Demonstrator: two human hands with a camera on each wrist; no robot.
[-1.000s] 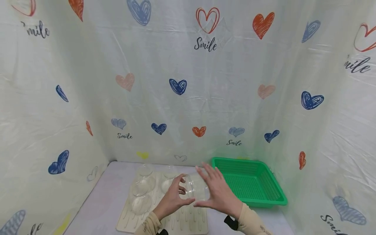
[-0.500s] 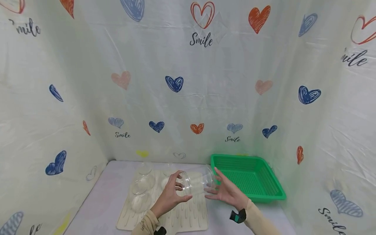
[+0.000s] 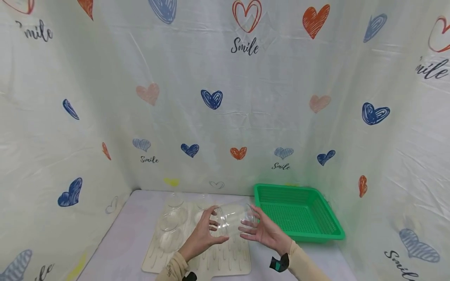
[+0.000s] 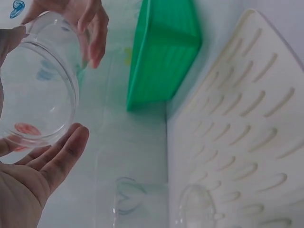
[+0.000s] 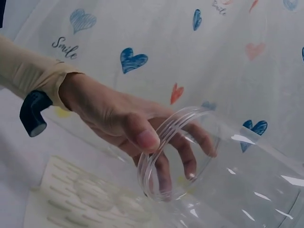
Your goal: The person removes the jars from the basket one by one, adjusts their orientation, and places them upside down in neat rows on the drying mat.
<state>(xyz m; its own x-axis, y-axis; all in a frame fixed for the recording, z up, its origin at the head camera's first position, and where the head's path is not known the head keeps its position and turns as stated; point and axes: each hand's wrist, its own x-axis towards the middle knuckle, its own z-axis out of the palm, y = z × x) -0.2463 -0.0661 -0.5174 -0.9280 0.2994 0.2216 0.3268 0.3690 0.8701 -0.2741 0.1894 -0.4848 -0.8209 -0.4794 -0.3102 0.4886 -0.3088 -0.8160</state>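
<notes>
A clear jar (image 3: 233,219) is held on its side above the mat. My left hand (image 3: 202,237) grips its ringed mouth end, thumb below and fingers above, as the left wrist view shows close up around the jar's rim (image 4: 71,95). At the other end my right hand (image 3: 270,233) holds the jar's base, its thumb at the top and its fingers seen through the clear wall. In the right wrist view the left hand's fingers (image 5: 187,161) curl behind the rings of the mouth.
A cream draining mat (image 3: 228,263) with raised ridges lies on the table. Several clear jars, one of them a jar (image 3: 170,240) at the left, stand on its far part. A green plastic basket (image 3: 337,233) sits at the back right, before a heart-printed curtain (image 3: 246,128).
My right hand has gone from spread fingers beside the jar to holding its base, the wrist turning over. The left hand keeps its grip on the mouth end.
</notes>
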